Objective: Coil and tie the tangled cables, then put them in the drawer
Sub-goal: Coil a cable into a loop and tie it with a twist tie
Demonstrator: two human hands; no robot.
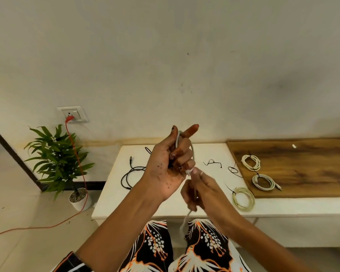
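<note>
My left hand (170, 165) is raised above the white table (283, 208), fingers curled round loops of a pale grey cable (192, 152). Just below it, my right hand (199, 190) grips the same cable, whose loose end hangs down between my knees. Three coiled white cables lie to the right: one on the white table (243, 199) and two on the wooden board (251, 162) (263, 181). A loose black cable (130, 174) lies on the table's left part. Thin black ties (212, 162) lie near the middle.
A wooden board (302, 173) covers the table's right part. A potted plant (57, 160) stands on the floor at left. An orange cord (77, 163) runs from the wall socket (73, 114) down across the floor. No drawer is in view.
</note>
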